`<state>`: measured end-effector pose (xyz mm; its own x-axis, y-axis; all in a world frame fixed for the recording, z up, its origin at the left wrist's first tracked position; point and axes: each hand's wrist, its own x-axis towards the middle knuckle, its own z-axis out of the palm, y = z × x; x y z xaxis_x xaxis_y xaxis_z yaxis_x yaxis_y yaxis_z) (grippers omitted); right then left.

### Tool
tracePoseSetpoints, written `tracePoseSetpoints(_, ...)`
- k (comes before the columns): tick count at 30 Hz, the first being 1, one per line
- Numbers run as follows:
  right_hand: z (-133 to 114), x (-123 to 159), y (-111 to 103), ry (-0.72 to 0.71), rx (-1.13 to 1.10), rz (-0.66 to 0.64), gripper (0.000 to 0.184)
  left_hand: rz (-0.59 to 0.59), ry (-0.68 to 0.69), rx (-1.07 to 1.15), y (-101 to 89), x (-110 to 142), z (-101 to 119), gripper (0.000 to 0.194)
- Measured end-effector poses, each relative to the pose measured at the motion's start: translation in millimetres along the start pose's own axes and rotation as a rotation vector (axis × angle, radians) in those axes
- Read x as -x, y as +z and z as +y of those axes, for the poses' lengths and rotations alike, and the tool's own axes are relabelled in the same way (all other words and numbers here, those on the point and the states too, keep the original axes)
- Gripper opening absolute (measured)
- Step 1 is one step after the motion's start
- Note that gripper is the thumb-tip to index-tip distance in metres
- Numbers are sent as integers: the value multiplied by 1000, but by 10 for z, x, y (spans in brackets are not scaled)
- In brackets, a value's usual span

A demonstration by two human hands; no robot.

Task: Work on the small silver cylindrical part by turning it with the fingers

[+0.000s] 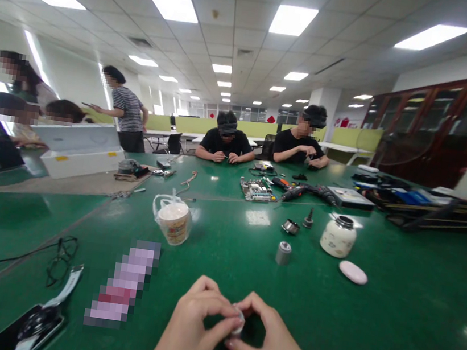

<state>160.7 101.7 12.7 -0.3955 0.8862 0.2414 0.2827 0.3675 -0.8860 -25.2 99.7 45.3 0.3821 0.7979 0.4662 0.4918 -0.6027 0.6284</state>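
Observation:
Low in the head view, my left hand (pixel 192 324) and my right hand (pixel 272 341) meet over the green table (pixel 325 325). Both pinch a small white and silver round part (pixel 239 320) between fingertips and thumbs. Most of that part is hidden by my fingers. Further out on the table lie a small grey cylinder (pixel 283 253), a metal ring part (pixel 291 226), a dark cone-shaped piece (pixel 308 218), a cream bottle (pixel 338 236) without its cap, and a pale pink oval lid (pixel 353 272).
A paper cup in a plastic bag (pixel 173 220) stands left of centre. Glasses (pixel 61 258) and a dark device (pixel 35 327) lie at the near left. A circuit board (pixel 257 189) and a power drill (pixel 306 192) sit further back. Two seated people work at the far side; others stand at the left.

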Motion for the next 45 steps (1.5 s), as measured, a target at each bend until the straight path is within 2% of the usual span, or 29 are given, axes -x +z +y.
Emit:
tracePoseSetpoints(4,-5,3,-4,9,40,9,25,83,-60,26,-111,-47,38,11)
tracePoseSetpoints(6,-14,9,-10,24,53,4,27,157,-97,61,-224,-101,-20,7)
tracePoseSetpoints(8,-25,14,-17,32,56,-6,28,196,-160,94,-323,-150,-148,18)
tracePoseSetpoints(10,-33,16,-22,36,60,-8,28,163,-202,70,-368,-172,-321,26)
tracePoseSetpoints(13,-33,16,-24,35,63,-5,28,109,-241,22,-326,-141,-561,25)
tracePoseSetpoints(17,-36,22,-22,36,63,-12,28,63,-259,-29,-251,-78,-686,14)
tracePoseSetpoints(20,-49,29,-22,40,66,-14,28,31,-247,-86,-250,-61,-678,3)
tracePoseSetpoints(27,-55,15,-27,41,76,-11,29,32,-202,-164,-196,-41,-669,23)
tracePoseSetpoints(31,-49,16,-24,37,74,-6,29,51,-164,-114,-186,-42,-422,27)
tracePoseSetpoints(33,-45,19,-22,30,76,-7,28,59,-134,27,-176,-26,-235,28)
tracePoseSetpoints(37,-36,18,-15,13,70,0,25,-18,-71,116,-87,44,-14,29)
tracePoseSetpoints(41,-26,13,-9,12,72,-2,25,-38,-50,126,21,87,-55,23)
tracePoseSetpoints(45,-16,9,-2,28,79,2,24,-16,-5,76,38,79,-70,23)
